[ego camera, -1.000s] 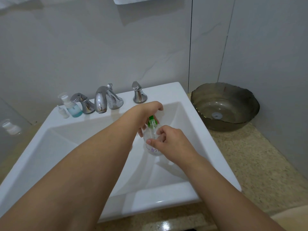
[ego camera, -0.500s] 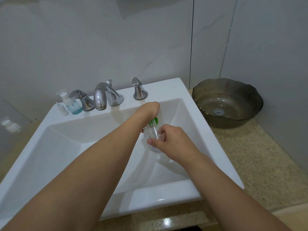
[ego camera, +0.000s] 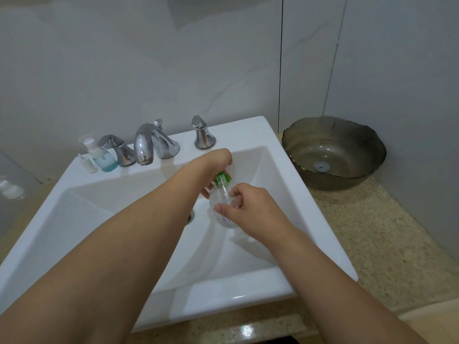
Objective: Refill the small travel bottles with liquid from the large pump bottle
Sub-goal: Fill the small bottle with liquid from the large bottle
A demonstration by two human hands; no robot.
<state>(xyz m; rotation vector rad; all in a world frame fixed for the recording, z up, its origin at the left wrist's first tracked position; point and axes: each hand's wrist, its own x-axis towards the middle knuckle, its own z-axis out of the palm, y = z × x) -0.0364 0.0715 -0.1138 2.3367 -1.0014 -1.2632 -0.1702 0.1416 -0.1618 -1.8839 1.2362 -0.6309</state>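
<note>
Landmark: white sink (ego camera: 285, 286). Far left of it, a blurred white object (ego camera: 11, 189), can't tell what. On the sink's back ledge at the left end, a tiny white bottle (ego camera: 87, 163) touching or just beside a clear pump bottle (ego camera: 101, 157) with blue liquid in the bottom. Next along the ledge: left tap handle (ego camera: 119, 150), chrome spout (ego camera: 146, 145), right tap handle (ego camera: 202, 136).

Over the sink basin, right of centre, both hands meet on a small clear travel bottle (ego camera: 219, 202), tilted, neck pointing up and away, held above the basin floor. Left hand (ego camera: 213, 162) reaches in from the near left, fingers curled down over the green cap (ego camera: 222, 177) at the bottle's top, gripping it. Right hand (ego camera: 250, 209) comes from the near right, thumb and fingers wrapped round the bottle's body, coloured print showing below the thumb. Drain (ego camera: 190, 217) partly visible just left of the bottle.

Right of the sink, a dark glass bowl (ego camera: 372, 150) sits on the speckled worktop (ego camera: 387, 244), in the wall corner.
</note>
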